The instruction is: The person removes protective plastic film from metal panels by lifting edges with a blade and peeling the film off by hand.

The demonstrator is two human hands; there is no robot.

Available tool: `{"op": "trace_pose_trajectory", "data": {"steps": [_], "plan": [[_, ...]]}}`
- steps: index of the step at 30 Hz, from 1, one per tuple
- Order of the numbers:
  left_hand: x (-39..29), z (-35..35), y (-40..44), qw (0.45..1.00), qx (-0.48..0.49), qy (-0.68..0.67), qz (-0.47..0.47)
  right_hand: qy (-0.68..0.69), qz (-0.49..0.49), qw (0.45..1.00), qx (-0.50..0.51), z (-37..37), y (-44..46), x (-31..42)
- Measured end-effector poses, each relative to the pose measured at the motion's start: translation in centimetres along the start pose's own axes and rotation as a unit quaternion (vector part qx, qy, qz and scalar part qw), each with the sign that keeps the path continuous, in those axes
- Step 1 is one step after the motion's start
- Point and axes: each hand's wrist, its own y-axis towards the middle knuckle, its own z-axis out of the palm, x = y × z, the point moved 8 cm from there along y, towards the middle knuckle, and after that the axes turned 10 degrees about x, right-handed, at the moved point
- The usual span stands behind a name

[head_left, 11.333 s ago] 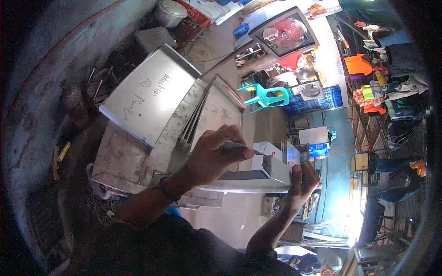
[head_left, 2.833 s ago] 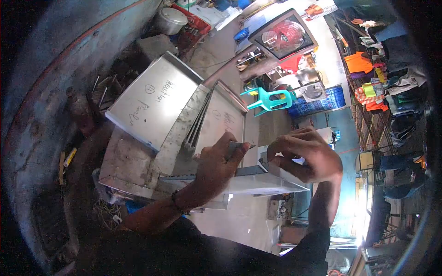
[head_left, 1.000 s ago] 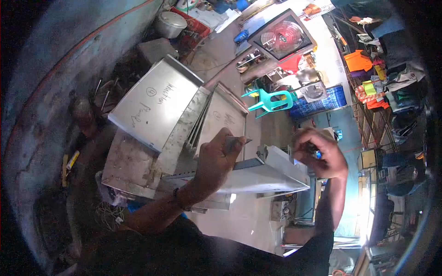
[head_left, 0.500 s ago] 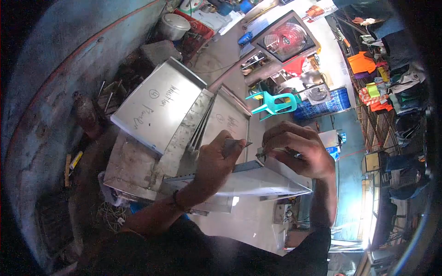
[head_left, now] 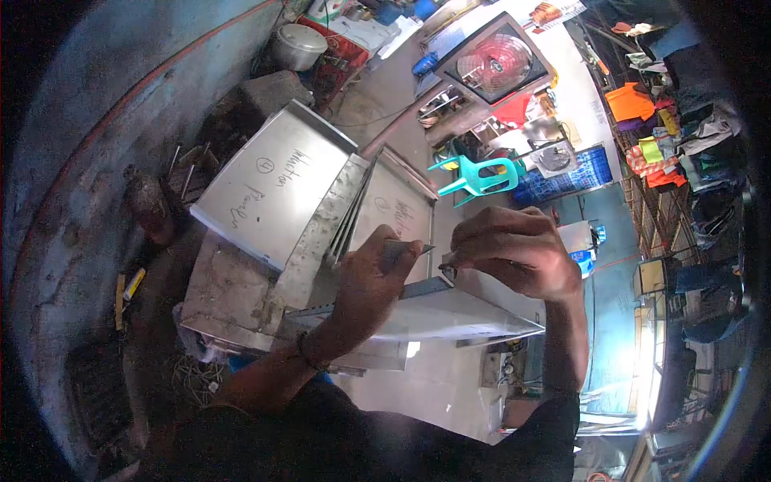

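Note:
A folded sheet-metal panel (head_left: 450, 316) stands on edge in front of me, its dark top rim facing up. My left hand (head_left: 371, 271) is closed around a small flat grey metal piece (head_left: 393, 252) with a pointed tip, just above that rim. At the rim's far corner, the fingers of my right hand (head_left: 520, 251) are pinched together; a tiny dark piece seems to be between them, too small to name. Behind my left hand lean several more metal panels, the front one (head_left: 390, 210) bearing handwriting. Left of them lies another marked panel (head_left: 281, 186).
The panels rest on a stained worktable (head_left: 233, 285). A turquoise plastic chair (head_left: 482, 178) and a framed fan (head_left: 498, 63) stand beyond. A lidded pot (head_left: 299, 46) sits at the back left, with coiled wire (head_left: 195, 373) below the table. Clothes (head_left: 630, 103) hang at right.
My right fingers have come slightly down and left, onto the panel's corner. My left hand has shifted a little left, still gripping the grey metal piece.

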Motion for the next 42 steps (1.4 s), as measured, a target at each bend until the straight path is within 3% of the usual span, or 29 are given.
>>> {"op": "trace_pose_trajectory", "data": {"steps": [4,17,26,32,35,37,42], "plan": [[0.1,0.0,0.0,1.0,0.005,-0.006,-0.014,-0.06,0.002,0.998,-0.017,0.4,0.5,0.7],[0.1,0.0,-0.1,1.0,0.002,-0.005,-0.028,-0.022,0.055,0.995,-0.079,-0.5,-1.4,-0.1],[0.3,0.0,-0.1,0.998,0.02,0.061,-0.004,-0.042,0.009,0.999,0.002,-0.6,0.3,0.2],[0.3,-0.1,-0.1,1.0,-0.007,0.011,-0.008,-0.04,0.014,0.998,0.05,-0.2,0.2,0.3],[-0.1,0.0,-0.2,1.0,0.0,0.002,-0.006,-0.066,0.011,0.997,0.038,0.0,-0.2,0.5],[-0.5,-0.1,-0.3,1.0,-0.005,0.007,0.002,-0.132,-0.031,0.99,-0.03,-0.1,-0.6,1.1],[-0.1,-0.2,-0.2,1.0,-0.012,-0.009,-0.006,-0.139,-0.003,0.989,-0.047,0.4,-1.1,1.1]]}}
